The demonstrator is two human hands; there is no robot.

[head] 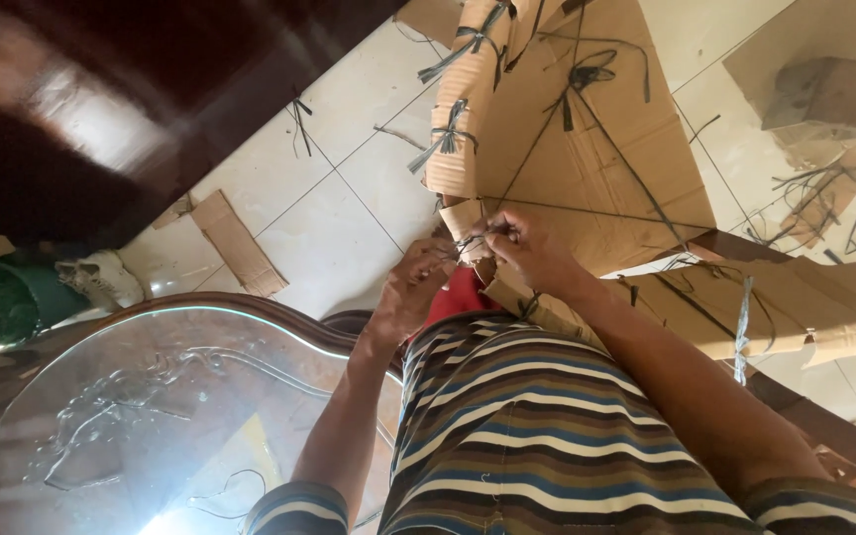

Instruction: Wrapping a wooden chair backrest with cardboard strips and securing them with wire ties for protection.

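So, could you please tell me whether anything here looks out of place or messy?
Yes. Loose dark cord offcuts and a torn cardboard strip lie scattered over the tiled floor. Both hands, left hand and right hand, pinch a cord at the edge of the cardboard bundle.

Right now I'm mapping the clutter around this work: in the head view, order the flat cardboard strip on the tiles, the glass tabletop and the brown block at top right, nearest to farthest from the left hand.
From the left hand:
1. Flat cardboard strip, on the tiles to its left.
2. Glass tabletop, lower left; too close to the strip to rank firmly.
3. Brown block, far upper right, clearly farthest.
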